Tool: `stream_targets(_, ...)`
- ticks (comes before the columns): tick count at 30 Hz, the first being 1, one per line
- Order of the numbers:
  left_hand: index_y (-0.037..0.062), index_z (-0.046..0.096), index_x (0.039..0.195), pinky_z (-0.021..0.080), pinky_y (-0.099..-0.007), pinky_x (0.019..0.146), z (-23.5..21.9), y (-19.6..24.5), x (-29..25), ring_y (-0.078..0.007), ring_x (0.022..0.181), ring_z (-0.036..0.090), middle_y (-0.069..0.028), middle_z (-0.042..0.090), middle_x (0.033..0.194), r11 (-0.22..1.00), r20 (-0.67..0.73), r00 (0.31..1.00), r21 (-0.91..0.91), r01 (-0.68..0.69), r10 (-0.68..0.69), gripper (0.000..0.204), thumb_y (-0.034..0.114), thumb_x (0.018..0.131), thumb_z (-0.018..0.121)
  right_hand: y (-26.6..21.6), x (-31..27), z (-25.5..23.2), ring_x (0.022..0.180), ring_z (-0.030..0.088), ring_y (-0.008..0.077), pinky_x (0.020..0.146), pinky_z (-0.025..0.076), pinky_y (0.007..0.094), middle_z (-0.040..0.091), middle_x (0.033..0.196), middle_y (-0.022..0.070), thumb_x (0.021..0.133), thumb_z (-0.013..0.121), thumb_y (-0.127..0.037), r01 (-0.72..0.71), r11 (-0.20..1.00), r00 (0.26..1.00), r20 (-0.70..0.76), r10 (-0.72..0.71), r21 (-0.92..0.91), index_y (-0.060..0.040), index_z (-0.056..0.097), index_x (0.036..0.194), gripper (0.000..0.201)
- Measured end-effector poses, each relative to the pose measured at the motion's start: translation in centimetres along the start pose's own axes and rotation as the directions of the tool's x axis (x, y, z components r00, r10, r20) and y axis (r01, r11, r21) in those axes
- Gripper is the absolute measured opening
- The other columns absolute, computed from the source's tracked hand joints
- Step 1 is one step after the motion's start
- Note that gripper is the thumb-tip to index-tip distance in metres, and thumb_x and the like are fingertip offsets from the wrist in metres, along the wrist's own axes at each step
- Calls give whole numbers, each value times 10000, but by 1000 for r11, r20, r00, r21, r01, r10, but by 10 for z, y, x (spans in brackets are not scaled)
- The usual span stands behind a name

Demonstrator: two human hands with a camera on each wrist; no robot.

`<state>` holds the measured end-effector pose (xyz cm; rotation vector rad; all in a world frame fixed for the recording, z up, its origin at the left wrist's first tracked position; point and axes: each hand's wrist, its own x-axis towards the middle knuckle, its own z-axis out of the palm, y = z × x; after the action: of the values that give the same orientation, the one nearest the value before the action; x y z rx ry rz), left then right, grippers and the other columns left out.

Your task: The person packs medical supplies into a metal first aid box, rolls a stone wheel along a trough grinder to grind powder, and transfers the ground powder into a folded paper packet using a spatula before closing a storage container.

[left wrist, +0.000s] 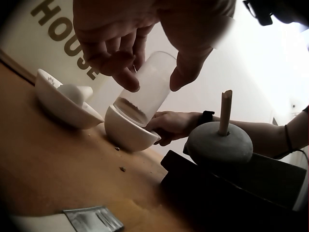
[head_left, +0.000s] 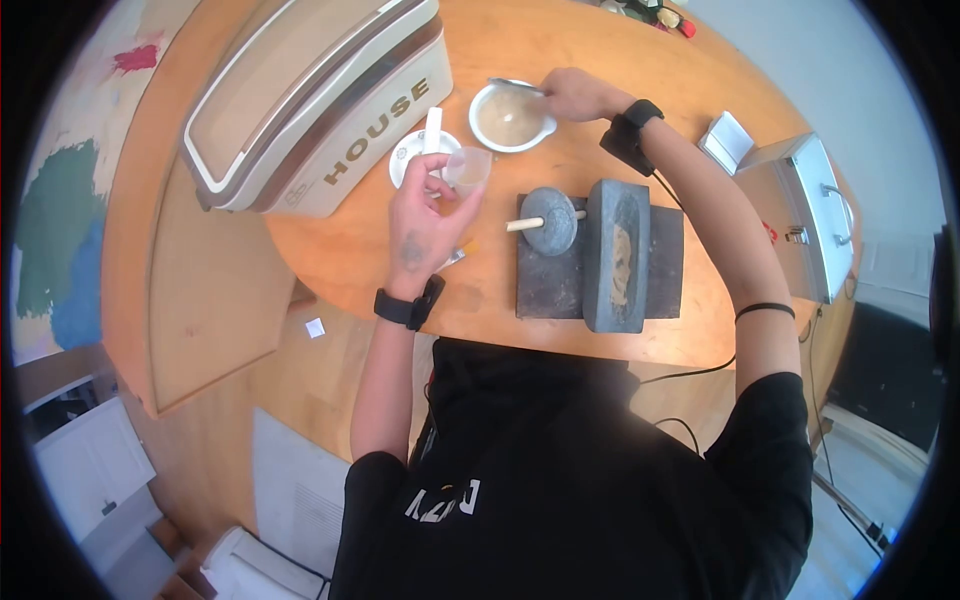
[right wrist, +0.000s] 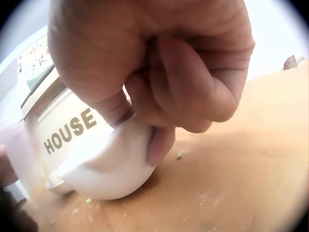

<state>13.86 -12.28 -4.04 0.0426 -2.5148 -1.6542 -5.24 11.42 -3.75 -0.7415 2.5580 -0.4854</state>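
My left hand (head_left: 425,215) pinches a translucent plastic cup (head_left: 468,168) between thumb and fingers. In the left wrist view a little brownish powder lies low in the tilted cup (left wrist: 147,89), which overlaps the bowl. With curled fingers, my right hand (head_left: 585,95) grips the rim of a white bowl (right wrist: 113,166), thumb on its outside. Beige contents (head_left: 508,115) fill much of the bowl's inside in the head view. A thin metallic utensil (head_left: 512,84) lies across the far rim, reaching the right fingers, which partly hide it.
Left of the bowl stands a white dish (head_left: 402,165) with a white implement (head_left: 433,130). A stone trough (head_left: 603,260) holding brown powder and a stone wheel (head_left: 548,222) with a wooden handle sit on a dark board (head_left: 665,265). A HOUSE box (head_left: 350,140) and metal case (head_left: 815,220) flank them.
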Motion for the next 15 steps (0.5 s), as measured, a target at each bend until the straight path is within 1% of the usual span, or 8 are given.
stream_targets(3,42,600,1104,424,-206,555,9,4,15,-47,631,540,-24,648,899,998,-16,998,30,-60,60,390,125,778,798,-7,-19,-16,782,662,384,751,523,448,687,849,258,859,544,-351,-46,998,996,-74,49,43,30,722,948,430)
stream_targets(6,34,603,1070,441,-236,582,16,10,29,-71,679,563,-42,657,948,990,58,994,98,-99,94,385,185,776,800,0,-29,-30,758,659,382,740,526,455,687,823,234,874,532,-328,-43,999,983,-181,41,-2,24,718,949,406)
stream_targets(7,34,603,1070,441,-236,582,19,12,35,-71,679,563,-42,657,948,990,66,993,96,-103,97,385,185,776,800,0,-32,-36,758,659,382,740,526,455,687,823,234,874,532,-328,-50,999,982,-185,49,1,24,718,949,406)
stream_targets(9,44,604,996,460,-311,555,25,17,43,-156,562,559,-62,654,751,975,109,991,197,-101,81,389,244,739,817,0,-43,-45,737,653,384,729,526,460,680,787,219,883,524,-329,-50,998,961,-276,35,-48,18,706,933,394)
stream_targets(10,44,604,996,460,-311,555,27,23,46,-156,562,559,-62,654,751,975,118,989,193,-108,87,389,244,739,817,2,-48,-48,737,653,384,729,526,460,680,787,219,883,524,-329,-61,997,959,-281,45,-47,18,706,933,394)
stream_targets(12,39,606,975,466,-330,551,29,35,54,-166,560,569,-62,651,712,976,160,986,202,-79,47,396,276,736,814,2,-55,-53,645,613,378,659,498,451,635,697,218,902,532,-282,-45,997,919,-393,18,-60,29,651,821,342)
stream_targets(13,39,606,975,466,-330,551,31,34,58,-166,560,569,-62,651,712,976,165,985,200,-85,52,396,276,736,814,1,-60,-54,645,613,378,659,498,451,635,697,218,902,532,-282,-51,997,917,-398,23,-60,29,651,821,342)
stream_targets(15,33,603,984,485,-347,580,37,29,66,-181,601,606,-90,685,807,970,191,981,242,-32,-16,419,300,735,809,-2,-72,-54,656,614,394,666,501,462,638,705,221,918,524,-280,-14,997,882,-470,-21,-71,22,649,838,337)
